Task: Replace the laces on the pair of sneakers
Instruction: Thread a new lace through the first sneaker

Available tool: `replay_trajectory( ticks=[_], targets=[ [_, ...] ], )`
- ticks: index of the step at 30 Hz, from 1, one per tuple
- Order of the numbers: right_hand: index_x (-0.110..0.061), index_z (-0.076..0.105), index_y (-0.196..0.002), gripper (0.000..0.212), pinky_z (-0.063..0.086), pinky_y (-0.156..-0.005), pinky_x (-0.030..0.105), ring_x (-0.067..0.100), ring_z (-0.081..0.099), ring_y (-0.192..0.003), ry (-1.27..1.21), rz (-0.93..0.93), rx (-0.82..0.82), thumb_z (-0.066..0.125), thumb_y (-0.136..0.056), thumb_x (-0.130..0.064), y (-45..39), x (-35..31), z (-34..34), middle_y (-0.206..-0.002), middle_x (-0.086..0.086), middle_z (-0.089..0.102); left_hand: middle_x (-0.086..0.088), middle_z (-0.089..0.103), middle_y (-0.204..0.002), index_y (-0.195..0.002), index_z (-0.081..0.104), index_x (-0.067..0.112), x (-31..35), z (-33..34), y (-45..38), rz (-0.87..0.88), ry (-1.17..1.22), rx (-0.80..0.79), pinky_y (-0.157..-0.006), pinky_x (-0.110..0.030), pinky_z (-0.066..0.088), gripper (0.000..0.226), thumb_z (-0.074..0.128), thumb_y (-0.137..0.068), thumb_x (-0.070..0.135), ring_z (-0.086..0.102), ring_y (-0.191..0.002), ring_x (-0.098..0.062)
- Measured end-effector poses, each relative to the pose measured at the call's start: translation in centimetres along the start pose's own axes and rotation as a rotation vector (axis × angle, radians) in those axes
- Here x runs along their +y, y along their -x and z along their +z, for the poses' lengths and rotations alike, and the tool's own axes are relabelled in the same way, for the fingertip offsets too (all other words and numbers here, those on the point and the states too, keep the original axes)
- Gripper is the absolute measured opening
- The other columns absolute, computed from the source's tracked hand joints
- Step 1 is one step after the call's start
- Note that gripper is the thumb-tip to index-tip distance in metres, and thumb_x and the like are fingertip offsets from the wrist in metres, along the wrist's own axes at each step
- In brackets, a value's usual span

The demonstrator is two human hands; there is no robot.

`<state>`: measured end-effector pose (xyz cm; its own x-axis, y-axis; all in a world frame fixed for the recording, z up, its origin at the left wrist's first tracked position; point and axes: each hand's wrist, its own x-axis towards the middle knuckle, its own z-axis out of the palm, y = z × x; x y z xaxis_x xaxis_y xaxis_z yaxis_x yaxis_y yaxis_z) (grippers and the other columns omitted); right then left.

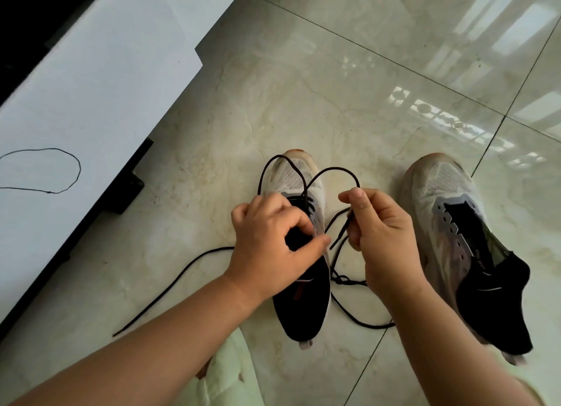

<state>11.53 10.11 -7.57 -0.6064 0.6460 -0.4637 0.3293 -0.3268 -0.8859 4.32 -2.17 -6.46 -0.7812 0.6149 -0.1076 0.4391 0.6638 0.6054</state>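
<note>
A pale, glossy tiled floor (pixel 349 80) fills most of the view, seen from above by a person crouched over it. Along the floor's left edge runs a long white cabinet (pixel 91 80) with a dark base, and a thin black cord (pixel 71 159) lies looped on its top.

Two sneakers stand on the tiles near the lower middle, toes pointing away from the person, heels toward them. The right sneaker (pixel 461 241) stands apart toward the right edge, its eyelet rows bare and unlaced. The left sneaker (pixel 299 302) sits under the hands, its long axis running straight away from the viewer.

A black lace (pixel 321 174) is threaded through this shoe's front eyelets and arcs in two loops over the toe. One loose length trails across the tiles toward the cabinet; other black lace lies tangled on the floor between the shoes, and whether that is a second lace cannot be told.

The left hand (pixel 270 247) rests curled on the shoe's tongue area, fingers bent, seemingly steadying an eyelet edge. The right hand (pixel 376 232), just beside the shoe's right side, pinches the lace's end between thumb and forefinger, its tip (pixel 334 244) slanting down and left, near the left hand's fingertips. The next eyelet likely lies just left of that tip, so the right hand is placed to feed it.
</note>
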Motion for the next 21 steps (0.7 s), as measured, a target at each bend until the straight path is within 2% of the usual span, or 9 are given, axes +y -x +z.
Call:
replay_trajectory(
  ticks=[2,4,8,12,14,16,17,19,21],
  targets=[
    [-0.013,0.066,-0.082,0.02,0.041,-0.045,0.02,0.011,0.047,-0.045,-0.082,0.002,-0.038,0.052,-0.094,-0.022,0.2,-0.3,0.0,-0.05,-0.002,0.052,0.009,0.048,-0.081,-0.078,0.071,0.029,0.5,-0.1,-0.1,0.05,-0.001,-0.006,-0.084,-0.029,0.021,0.038,0.057,-0.066,0.063,0.048,-0.086,-0.007],
    [-0.01,0.064,-0.083,0.02,0.047,-0.049,0.021,0.013,0.054,-0.049,-0.14,0.008,-0.045,0.051,-0.095,-0.02,0.3,-0.7,0.1,-0.055,0.0,0.058,0.007,0.049,-0.081,-0.085,0.074,0.03,0.9,0.0,-0.4,0.079,-0.012,-0.01,-0.083,-0.03,0.022,0.036,0.064,-0.067,0.059,0.05,-0.086,-0.009],
    [-0.005,0.063,-0.085,0.021,0.05,-0.051,0.024,0.015,0.057,-0.052,-0.218,0.01,-0.036,0.05,-0.095,-0.018,0.1,-1.2,-0.1,-0.063,0.004,0.061,0.008,0.05,-0.078,-0.079,0.075,0.026,0.9,0.1,-0.7,0.065,0.011,-0.038,-0.083,-0.033,0.021,0.018,0.065,-0.073,0.041,0.053,-0.087,-0.017],
    [-0.006,0.062,-0.089,0.017,0.051,-0.053,0.027,0.015,0.059,-0.053,-0.278,0.038,-0.05,0.05,-0.094,-0.016,0.0,-1.3,-0.1,-0.067,0.003,0.064,0.009,0.05,-0.077,-0.075,0.072,0.025,0.7,0.3,-0.4,0.036,0.013,-0.058,-0.083,-0.03,0.02,0.016,0.063,-0.075,0.038,0.051,-0.086,-0.014],
    [-0.014,0.059,-0.106,0.014,0.05,-0.057,0.026,0.013,0.059,-0.058,-0.053,-0.099,0.022,0.056,-0.092,-0.016,0.3,-1.1,-0.5,-0.084,-0.007,0.066,0.008,0.051,-0.075,-0.069,0.069,0.022,0.7,0.2,-0.4,0.038,-0.011,-0.044,-0.081,-0.03,0.021,0.013,0.064,-0.074,0.033,0.052,-0.082,-0.015],
    [-0.025,0.049,-0.121,0.037,0.044,-0.057,0.016,0.007,0.054,-0.057,0.335,-0.395,-0.016,0.058,-0.088,-0.01,0.9,-0.9,-1.3,-0.093,-0.019,0.06,0.007,0.053,-0.073,-0.064,0.066,0.02,0.7,0.1,-0.5,0.049,-0.048,-0.036,-0.08,-0.031,0.021,0.012,0.065,-0.071,0.03,0.054,-0.078,-0.016],
    [-0.025,0.049,-0.123,0.043,0.04,-0.055,0.011,0.006,0.052,-0.055,0.466,-0.497,-0.121,0.055,-0.084,-0.006,1.1,-0.8,-1.5,-0.088,-0.025,0.057,0.006,0.053,-0.072,-0.063,0.066,0.02,0.8,0.0,-0.7,0.057,-0.068,-0.038,-0.079,-0.03,0.021,0.012,0.065,-0.071,0.029,0.054,-0.076,-0.016],
    [-0.02,0.056,-0.119,0.043,0.037,-0.056,0.007,0.002,0.052,-0.054,0.604,-0.53,-0.357,0.05,-0.079,-0.005,1.4,-0.5,-1.4,-0.079,-0.029,0.055,0.007,0.053,-0.072,-0.063,0.066,0.02,0.8,-0.1,-0.9,0.07,-0.11,-0.048,-0.077,-0.03,0.019,0.012,0.063,-0.07,0.03,0.055,-0.076,-0.016],
    [-0.013,0.065,-0.108,0.028,0.045,-0.06,0.016,0.001,0.058,-0.062,0.692,-0.546,-0.364,0.054,-0.084,-0.007,1.2,-0.3,-1.5,-0.083,-0.018,0.061,0.007,0.053,-0.072,-0.062,0.064,0.021,0.7,-0.1,-1.1,0.087,-0.129,-0.044,-0.077,-0.029,0.018,0.012,0.065,-0.069,0.03,0.055,-0.076,-0.016]
  ],
)
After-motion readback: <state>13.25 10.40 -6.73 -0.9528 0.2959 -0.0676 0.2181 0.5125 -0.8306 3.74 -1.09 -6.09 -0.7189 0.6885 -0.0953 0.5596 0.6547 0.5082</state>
